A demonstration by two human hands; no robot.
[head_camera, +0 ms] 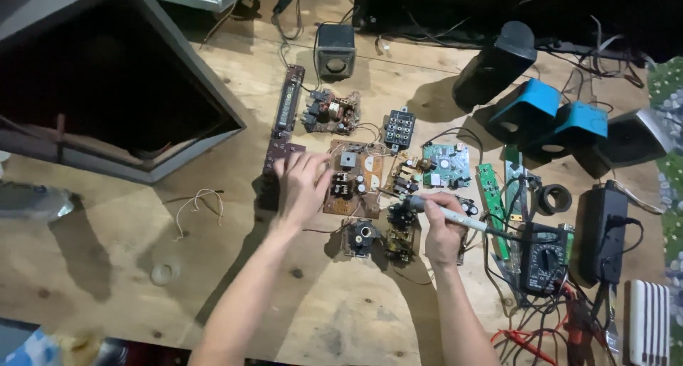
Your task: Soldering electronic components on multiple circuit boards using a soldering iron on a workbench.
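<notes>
Right hand (442,231) has its fingers wrapped around a soldering iron (447,214), tip aimed left at the small dark board (400,232) just under it. Left hand (302,184) lies flat, fingers spread and gripping nothing, pressing the brown circuit board (352,179) by its left edge. It looks like mid-soldering; touching the joint calls for a steady tip. Boards and a multimeter (543,258) crowd the right; the wooden surface (128,259) lies bare leftward.
</notes>
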